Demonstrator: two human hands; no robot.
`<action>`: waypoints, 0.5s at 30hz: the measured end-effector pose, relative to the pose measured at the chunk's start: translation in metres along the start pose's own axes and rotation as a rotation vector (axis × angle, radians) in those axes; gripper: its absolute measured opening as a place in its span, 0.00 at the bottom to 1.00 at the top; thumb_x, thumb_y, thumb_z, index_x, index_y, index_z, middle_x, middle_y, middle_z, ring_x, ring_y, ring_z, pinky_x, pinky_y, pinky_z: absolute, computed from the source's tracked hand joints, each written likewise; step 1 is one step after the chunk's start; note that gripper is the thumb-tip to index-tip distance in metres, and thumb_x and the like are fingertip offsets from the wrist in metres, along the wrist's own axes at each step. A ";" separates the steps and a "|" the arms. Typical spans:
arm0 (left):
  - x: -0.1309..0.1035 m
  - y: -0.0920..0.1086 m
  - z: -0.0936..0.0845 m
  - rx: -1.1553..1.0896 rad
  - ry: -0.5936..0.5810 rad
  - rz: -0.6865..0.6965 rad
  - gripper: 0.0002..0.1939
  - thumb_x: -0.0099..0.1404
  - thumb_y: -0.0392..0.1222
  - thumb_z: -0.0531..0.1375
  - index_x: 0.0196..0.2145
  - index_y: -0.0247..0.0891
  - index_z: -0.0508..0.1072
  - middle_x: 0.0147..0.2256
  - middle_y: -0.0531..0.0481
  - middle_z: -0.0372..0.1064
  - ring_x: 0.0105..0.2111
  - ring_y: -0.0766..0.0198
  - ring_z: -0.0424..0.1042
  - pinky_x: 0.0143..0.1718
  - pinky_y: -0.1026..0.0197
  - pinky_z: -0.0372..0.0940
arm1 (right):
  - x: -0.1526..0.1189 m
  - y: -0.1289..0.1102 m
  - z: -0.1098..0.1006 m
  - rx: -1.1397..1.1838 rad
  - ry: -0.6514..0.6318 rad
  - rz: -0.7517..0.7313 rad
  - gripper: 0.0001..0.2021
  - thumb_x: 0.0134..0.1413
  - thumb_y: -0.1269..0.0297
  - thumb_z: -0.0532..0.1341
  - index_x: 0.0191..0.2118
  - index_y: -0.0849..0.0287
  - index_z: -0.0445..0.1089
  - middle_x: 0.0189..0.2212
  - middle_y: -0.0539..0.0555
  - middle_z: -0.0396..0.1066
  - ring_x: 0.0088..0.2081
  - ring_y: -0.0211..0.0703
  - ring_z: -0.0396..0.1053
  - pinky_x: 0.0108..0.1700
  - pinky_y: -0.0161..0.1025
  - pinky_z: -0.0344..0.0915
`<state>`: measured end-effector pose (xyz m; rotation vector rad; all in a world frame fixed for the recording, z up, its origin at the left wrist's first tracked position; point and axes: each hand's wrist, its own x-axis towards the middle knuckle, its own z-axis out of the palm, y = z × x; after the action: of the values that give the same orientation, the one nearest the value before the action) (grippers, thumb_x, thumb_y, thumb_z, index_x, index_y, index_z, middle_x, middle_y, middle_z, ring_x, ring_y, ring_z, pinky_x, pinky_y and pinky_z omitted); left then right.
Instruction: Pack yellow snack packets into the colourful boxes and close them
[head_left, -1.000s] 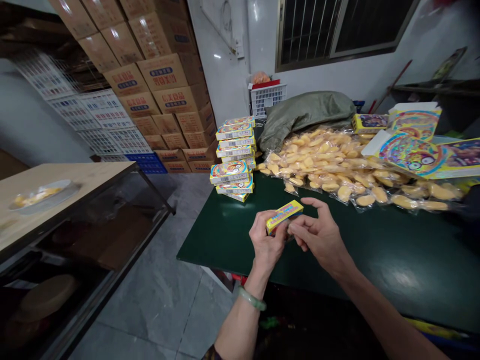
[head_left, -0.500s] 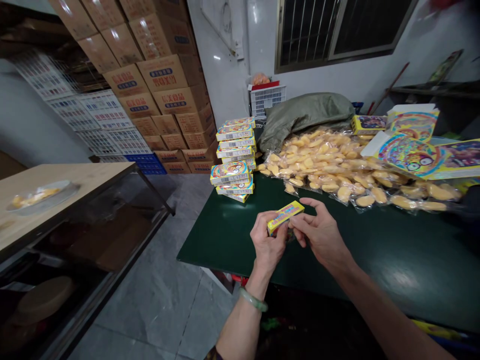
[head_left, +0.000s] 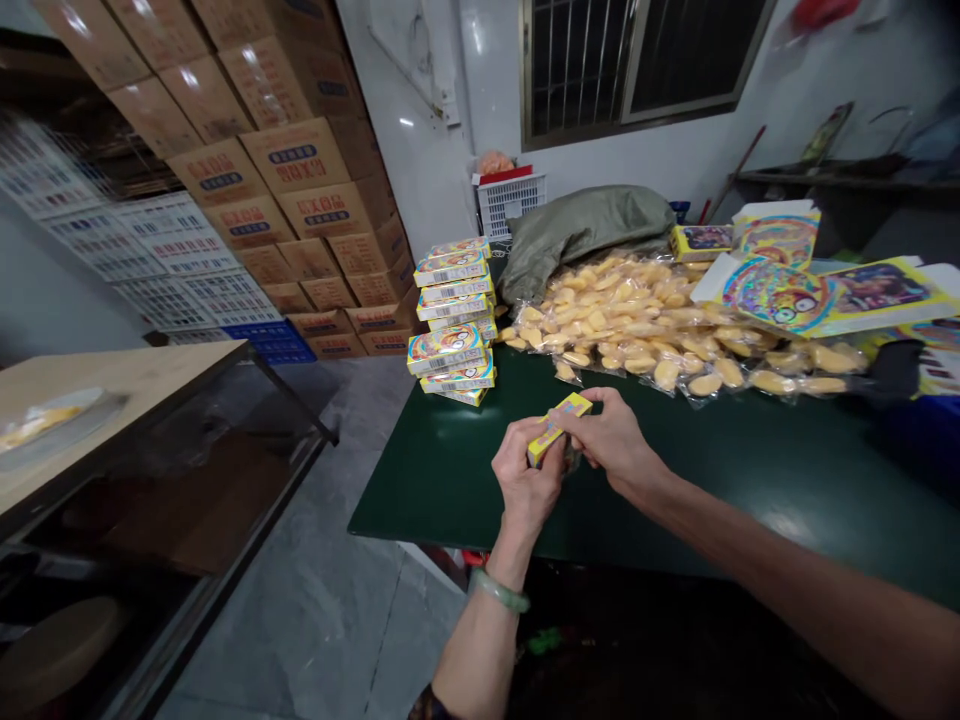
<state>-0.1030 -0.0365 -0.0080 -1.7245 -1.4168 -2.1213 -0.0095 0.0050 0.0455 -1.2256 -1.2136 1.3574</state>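
— What do the hands hold?

— A small yellow box (head_left: 556, 425), pinched between both above the near edge of the dark green worktop (head_left: 750, 470). The left hand (head_left: 525, 478) is wrapped around the box's lower end, fingers curled tight; the right hand (head_left: 611, 438) is closed over its upper end, thumb and fingertips pressed against it. A green bangle (head_left: 499, 591) circles the left wrist.

— And around them?

— Just beyond the left hand, a stack of printed boxes (head_left: 454, 318) stands on the worktop's far corner. Beyond the right hand lies a heap of clear packets of yellow pieces (head_left: 637, 325), with a grey-green sack (head_left: 585, 228) behind it. Further to the right of that hand, flat colourful cartons (head_left: 787, 290) are spread out. Well to the left of both hands, across the floor, brown cartons (head_left: 300, 190) are piled against the wall.
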 end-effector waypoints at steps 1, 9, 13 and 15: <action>0.000 0.000 0.000 -0.004 0.001 0.003 0.07 0.57 0.33 0.63 0.34 0.37 0.70 0.34 0.47 0.71 0.34 0.66 0.72 0.36 0.64 0.68 | 0.000 0.000 -0.001 0.010 -0.021 0.006 0.34 0.25 0.56 0.71 0.40 0.58 0.55 0.09 0.39 0.60 0.10 0.29 0.50 0.11 0.27 0.46; 0.006 0.003 -0.012 -0.012 -0.118 -0.012 0.05 0.59 0.33 0.60 0.35 0.37 0.70 0.36 0.46 0.71 0.35 0.66 0.73 0.36 0.64 0.68 | 0.002 0.031 -0.005 0.181 -0.118 -0.127 0.39 0.36 0.50 0.68 0.52 0.60 0.51 0.14 0.41 0.66 0.11 0.31 0.55 0.12 0.27 0.51; 0.013 0.000 -0.024 0.080 -0.213 0.015 0.07 0.58 0.36 0.59 0.36 0.37 0.72 0.37 0.45 0.73 0.37 0.63 0.73 0.39 0.62 0.68 | 0.014 0.056 0.001 0.118 -0.085 -0.112 0.36 0.39 0.46 0.65 0.50 0.62 0.54 0.10 0.40 0.61 0.10 0.31 0.52 0.12 0.27 0.49; 0.014 -0.003 -0.028 0.179 -0.226 -0.013 0.08 0.56 0.38 0.60 0.35 0.37 0.73 0.35 0.46 0.74 0.35 0.63 0.73 0.37 0.63 0.68 | 0.016 0.072 0.003 0.092 -0.130 -0.034 0.32 0.41 0.44 0.63 0.47 0.61 0.56 0.09 0.39 0.59 0.09 0.32 0.51 0.10 0.27 0.47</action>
<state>-0.1308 -0.0467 0.0024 -1.9355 -1.6207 -1.7865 -0.0144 0.0137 -0.0274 -1.0616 -1.2421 1.4701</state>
